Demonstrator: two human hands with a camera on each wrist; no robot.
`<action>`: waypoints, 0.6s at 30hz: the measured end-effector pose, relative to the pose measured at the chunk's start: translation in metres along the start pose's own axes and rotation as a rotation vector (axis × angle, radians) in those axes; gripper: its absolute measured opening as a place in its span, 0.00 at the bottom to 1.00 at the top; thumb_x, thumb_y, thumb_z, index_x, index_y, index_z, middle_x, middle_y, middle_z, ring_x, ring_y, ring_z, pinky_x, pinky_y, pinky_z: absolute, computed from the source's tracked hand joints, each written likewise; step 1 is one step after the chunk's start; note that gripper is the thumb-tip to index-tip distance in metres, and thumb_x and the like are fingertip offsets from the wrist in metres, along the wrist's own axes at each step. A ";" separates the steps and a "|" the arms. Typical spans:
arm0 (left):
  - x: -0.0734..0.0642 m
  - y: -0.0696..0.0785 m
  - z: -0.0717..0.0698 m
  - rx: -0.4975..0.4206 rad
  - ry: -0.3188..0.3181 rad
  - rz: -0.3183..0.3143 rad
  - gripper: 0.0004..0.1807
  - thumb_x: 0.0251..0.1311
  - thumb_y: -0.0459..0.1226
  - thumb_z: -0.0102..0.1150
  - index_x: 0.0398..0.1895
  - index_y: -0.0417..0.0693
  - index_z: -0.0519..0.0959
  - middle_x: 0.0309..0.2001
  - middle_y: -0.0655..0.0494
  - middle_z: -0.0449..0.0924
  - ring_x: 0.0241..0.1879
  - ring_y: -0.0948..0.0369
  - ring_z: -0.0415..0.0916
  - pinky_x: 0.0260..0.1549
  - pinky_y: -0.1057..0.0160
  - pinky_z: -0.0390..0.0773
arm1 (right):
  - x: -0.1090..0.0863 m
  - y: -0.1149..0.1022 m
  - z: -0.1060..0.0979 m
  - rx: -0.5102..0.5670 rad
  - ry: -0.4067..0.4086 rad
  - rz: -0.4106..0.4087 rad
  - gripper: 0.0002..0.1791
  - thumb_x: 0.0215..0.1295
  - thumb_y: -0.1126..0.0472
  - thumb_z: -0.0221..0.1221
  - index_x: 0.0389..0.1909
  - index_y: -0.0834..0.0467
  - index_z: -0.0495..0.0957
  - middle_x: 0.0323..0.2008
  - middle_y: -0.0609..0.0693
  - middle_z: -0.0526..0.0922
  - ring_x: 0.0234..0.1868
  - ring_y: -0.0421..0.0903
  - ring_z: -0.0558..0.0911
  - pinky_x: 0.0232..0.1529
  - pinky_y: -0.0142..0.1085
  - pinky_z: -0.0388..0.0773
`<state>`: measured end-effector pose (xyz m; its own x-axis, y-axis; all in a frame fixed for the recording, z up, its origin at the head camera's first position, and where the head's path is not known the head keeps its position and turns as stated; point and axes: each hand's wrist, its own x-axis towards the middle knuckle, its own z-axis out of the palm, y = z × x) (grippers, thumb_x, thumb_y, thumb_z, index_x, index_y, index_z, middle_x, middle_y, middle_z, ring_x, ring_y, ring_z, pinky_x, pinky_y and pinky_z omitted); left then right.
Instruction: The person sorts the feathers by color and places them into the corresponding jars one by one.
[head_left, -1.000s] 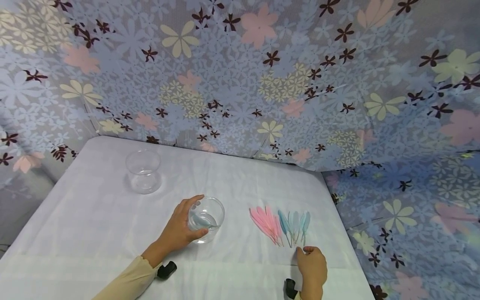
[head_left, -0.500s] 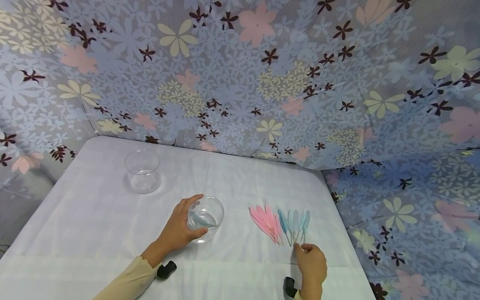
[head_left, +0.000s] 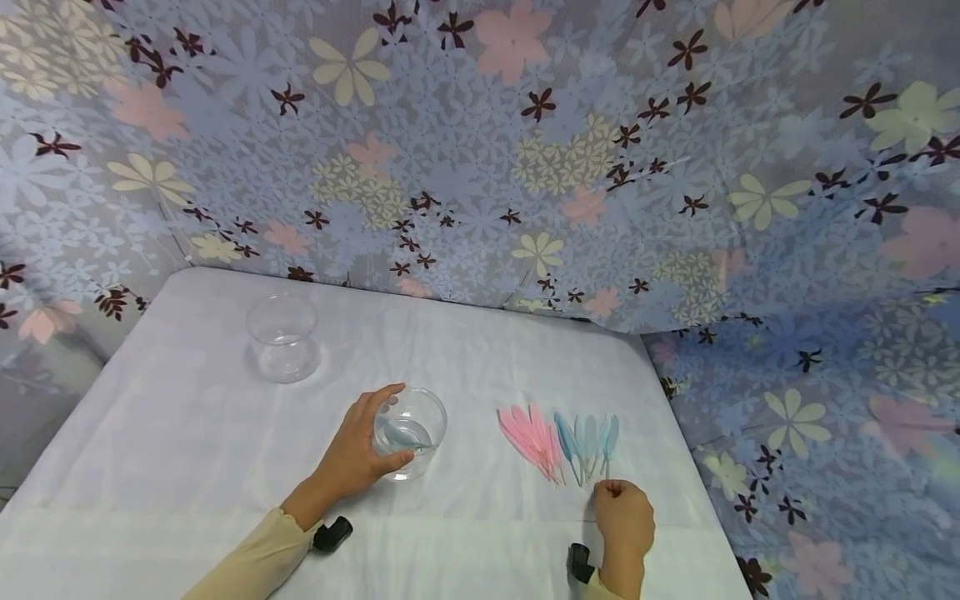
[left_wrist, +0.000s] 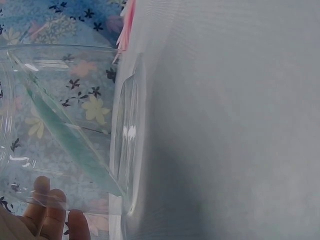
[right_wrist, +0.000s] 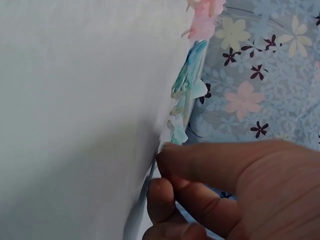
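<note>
My left hand (head_left: pixel 358 446) grips the side of a clear bowl (head_left: pixel 427 417), thumb in front and fingers behind. A pale blue-green feather (left_wrist: pixel 70 137) leans slantwise inside it. On the right, my right hand (head_left: pixel 624 518) is low on the table, thumb and forefinger pinched together at the quill end of the rightmost blue feather (head_left: pixel 611 432); the fingertips hide the contact itself. Several other blue feathers (head_left: pixel 567 437) lie fanned out beside it. To their left is a fan of pink feathers (head_left: pixel 531 433).
A second clear bowl (head_left: pixel 282 337) stands farther back at the left. White cloth covers the table (head_left: pixel 202 433). Flower-patterned fabric (head_left: pixel 450 167) hangs behind the table and along its right side.
My right hand has moved slightly forward to the blue quills, and its thumb and forefinger have closed. The left hand keeps its grip on the bowl. The head view has tilted a little.
</note>
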<state>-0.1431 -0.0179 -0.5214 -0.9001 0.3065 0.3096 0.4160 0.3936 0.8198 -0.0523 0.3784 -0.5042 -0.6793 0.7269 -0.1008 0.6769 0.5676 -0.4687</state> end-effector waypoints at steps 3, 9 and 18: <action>0.003 0.001 -0.003 0.001 0.004 -0.005 0.50 0.45 0.53 0.74 0.74 0.64 0.61 0.60 0.46 0.71 0.59 0.51 0.68 0.50 0.43 0.72 | 0.003 -0.004 -0.002 0.008 -0.003 -0.039 0.18 0.68 0.53 0.56 0.40 0.67 0.82 0.34 0.60 0.83 0.34 0.56 0.80 0.34 0.50 0.74; 0.005 0.001 -0.004 -0.002 0.018 -0.009 0.50 0.44 0.51 0.75 0.74 0.64 0.62 0.60 0.46 0.71 0.59 0.51 0.67 0.51 0.42 0.72 | 0.009 -0.006 0.000 -0.005 -0.027 -0.109 0.24 0.65 0.45 0.61 0.41 0.65 0.81 0.33 0.58 0.83 0.33 0.54 0.81 0.33 0.48 0.74; 0.001 -0.001 0.001 -0.016 0.002 -0.007 0.50 0.44 0.54 0.74 0.74 0.65 0.62 0.59 0.46 0.71 0.59 0.49 0.68 0.51 0.42 0.71 | 0.005 0.002 -0.001 -0.015 -0.040 -0.095 0.19 0.66 0.51 0.59 0.38 0.65 0.80 0.33 0.58 0.83 0.32 0.54 0.80 0.33 0.47 0.72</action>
<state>-0.1444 -0.0169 -0.5228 -0.9031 0.3019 0.3053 0.4080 0.3818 0.8293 -0.0544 0.3835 -0.5050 -0.7511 0.6539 -0.0915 0.6129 0.6389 -0.4649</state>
